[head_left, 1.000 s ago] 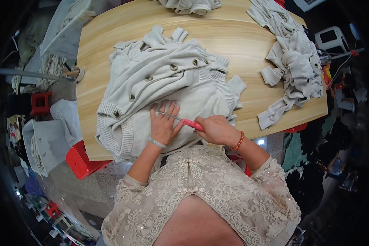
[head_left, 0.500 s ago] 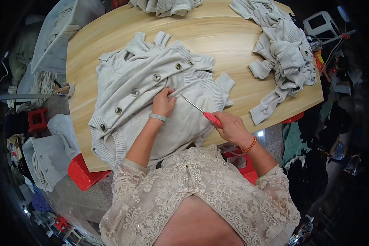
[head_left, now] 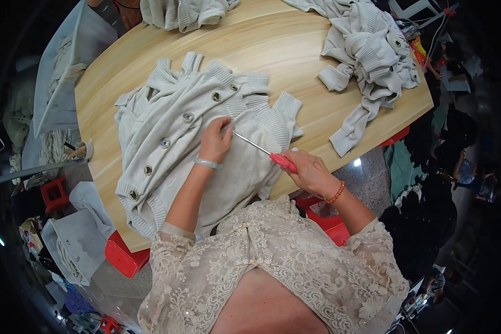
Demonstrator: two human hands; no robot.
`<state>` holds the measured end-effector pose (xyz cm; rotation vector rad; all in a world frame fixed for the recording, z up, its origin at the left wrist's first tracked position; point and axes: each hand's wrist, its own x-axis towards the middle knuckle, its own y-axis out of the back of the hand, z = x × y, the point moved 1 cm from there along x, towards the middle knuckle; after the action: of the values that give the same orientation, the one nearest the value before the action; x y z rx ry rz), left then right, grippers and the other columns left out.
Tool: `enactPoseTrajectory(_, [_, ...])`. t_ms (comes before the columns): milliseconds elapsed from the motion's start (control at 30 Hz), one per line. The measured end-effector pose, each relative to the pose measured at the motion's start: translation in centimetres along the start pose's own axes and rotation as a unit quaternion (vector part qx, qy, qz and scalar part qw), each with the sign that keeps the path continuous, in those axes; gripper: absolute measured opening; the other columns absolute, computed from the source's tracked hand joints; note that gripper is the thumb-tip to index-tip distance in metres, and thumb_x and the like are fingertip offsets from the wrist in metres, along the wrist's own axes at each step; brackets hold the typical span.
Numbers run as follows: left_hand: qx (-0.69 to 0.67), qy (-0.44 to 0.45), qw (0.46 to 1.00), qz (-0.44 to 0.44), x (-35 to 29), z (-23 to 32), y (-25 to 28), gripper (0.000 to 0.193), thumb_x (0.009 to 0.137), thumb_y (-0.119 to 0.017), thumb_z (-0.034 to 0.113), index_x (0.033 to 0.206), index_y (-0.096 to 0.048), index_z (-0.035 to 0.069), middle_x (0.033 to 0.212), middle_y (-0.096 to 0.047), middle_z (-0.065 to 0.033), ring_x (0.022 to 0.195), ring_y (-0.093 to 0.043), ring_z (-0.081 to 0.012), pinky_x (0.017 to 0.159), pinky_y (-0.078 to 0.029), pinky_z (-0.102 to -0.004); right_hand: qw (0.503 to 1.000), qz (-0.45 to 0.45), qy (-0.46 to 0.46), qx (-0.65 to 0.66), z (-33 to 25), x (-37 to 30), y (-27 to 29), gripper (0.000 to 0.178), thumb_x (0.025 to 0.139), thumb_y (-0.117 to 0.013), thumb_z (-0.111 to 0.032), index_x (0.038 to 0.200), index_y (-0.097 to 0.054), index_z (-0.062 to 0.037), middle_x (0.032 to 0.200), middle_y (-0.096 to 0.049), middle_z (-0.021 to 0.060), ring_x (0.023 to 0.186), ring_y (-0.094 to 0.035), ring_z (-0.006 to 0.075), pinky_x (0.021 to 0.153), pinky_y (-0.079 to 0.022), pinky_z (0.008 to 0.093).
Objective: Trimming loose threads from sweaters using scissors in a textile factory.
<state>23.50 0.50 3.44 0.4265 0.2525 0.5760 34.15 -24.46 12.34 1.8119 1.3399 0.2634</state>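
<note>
A pale grey knitted cardigan (head_left: 206, 183) with dark round buttons lies spread over the near left of the table. My left hand (head_left: 216, 142) rests on its middle, fingers closed in a pinch on the fabric beside the button band. My right hand (head_left: 312, 172) is wrapped around the red handle of a tool with a thin straight metal shaft (head_left: 253, 142). The shaft slants up and left, its tip close to my left fingertips. What the tip looks like is too small to make out.
Similar pale knitwear is heaped on the wooden table (head_left: 273, 50) at the far right (head_left: 373, 61) and the far edge (head_left: 186, 14). White bins (head_left: 75, 61) holding cloth stand left of it. Red stools (head_left: 127, 255) are by the near edge.
The whole view has shifted and tilted slightly. My left fingers have moved a little on the fabric, and the tool's tip stays close to them.
</note>
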Motion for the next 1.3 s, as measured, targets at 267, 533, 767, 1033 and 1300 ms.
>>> enactPoseTrajectory(267, [-0.051, 0.193, 0.974, -0.107, 5.9, -1.5, -4.5, 0.021, 0.082, -0.059, 0.009, 0.096, -0.068, -0.003, 0.063, -0.065, -0.0108, 0.051, -0.063, -0.0160, 0.048, -0.050, -0.0304, 0.994, -0.021, -0.085, -0.067, 1.3, -0.5, 0.6, 0.025, 0.089, -0.058, -0.025, 0.108, -0.054, -0.0097, 0.087, -0.064, 0.0185, 0.085, -0.062, 0.0385, 0.074, -0.047, 0.0483])
enactPoseTrajectory(533, [-0.068, 0.224, 0.954, -0.189, 7.1, 0.3, -5.2, 0.029, 0.088, -0.056, 0.012, 0.111, -0.061, -0.004, 0.068, -0.064, -0.0097, 0.045, -0.059, -0.0155, 0.040, -0.045, -0.0284, 0.996, 0.034, -0.085, -0.002, 2.5, -1.3, 0.3, 0.024, 0.090, -0.057, -0.026, 0.109, -0.054, -0.0103, 0.088, -0.063, 0.0190, 0.085, -0.061, 0.0387, 0.075, -0.047, 0.0483])
enactPoseTrajectory(767, [-0.083, 0.314, 0.919, -0.224, 11.2, -0.7, -11.1, 0.034, 0.081, -0.067, 0.004, 0.111, -0.055, -0.006, 0.064, -0.061, -0.0113, 0.044, -0.058, -0.0182, 0.033, -0.043, -0.0321, 0.990, 0.064, -0.126, -0.010, 4.9, -2.0, 0.6, 0.024, 0.090, -0.056, -0.024, 0.111, -0.054, -0.0117, 0.088, -0.062, 0.0187, 0.085, -0.060, 0.0385, 0.074, -0.048, 0.0485])
enactPoseTrajectory(1033, [-0.145, 0.319, 0.920, -0.174, 11.9, -3.4, -12.1, 0.010, 0.081, -0.069, 0.009, 0.081, -0.063, 0.001, 0.063, -0.060, -0.0054, 0.047, -0.059, -0.0157, 0.040, -0.048, -0.0265, 0.985, 0.004, -0.169, -0.045, 6.4, -1.0, 1.4, 0.021, 0.087, -0.057, -0.023, 0.099, -0.057, -0.0066, 0.081, -0.065, 0.0204, 0.082, -0.063, 0.0400, 0.074, -0.047, 0.0494])
enactPoseTrajectory(1300, [-0.165, 0.302, 0.923, -0.172, 10.5, -2.5, -12.3, 0.029, 0.093, -0.055, 0.031, 0.092, -0.067, 0.005, 0.069, -0.062, -0.0044, 0.051, -0.061, -0.0142, 0.045, -0.048, -0.0236, 0.993, -0.021, -0.118, -0.001, 5.5, -0.3, 1.5, 0.021, 0.086, -0.058, -0.023, 0.101, -0.058, -0.0073, 0.083, -0.065, 0.0209, 0.083, -0.062, 0.0416, 0.075, -0.047, 0.0502])
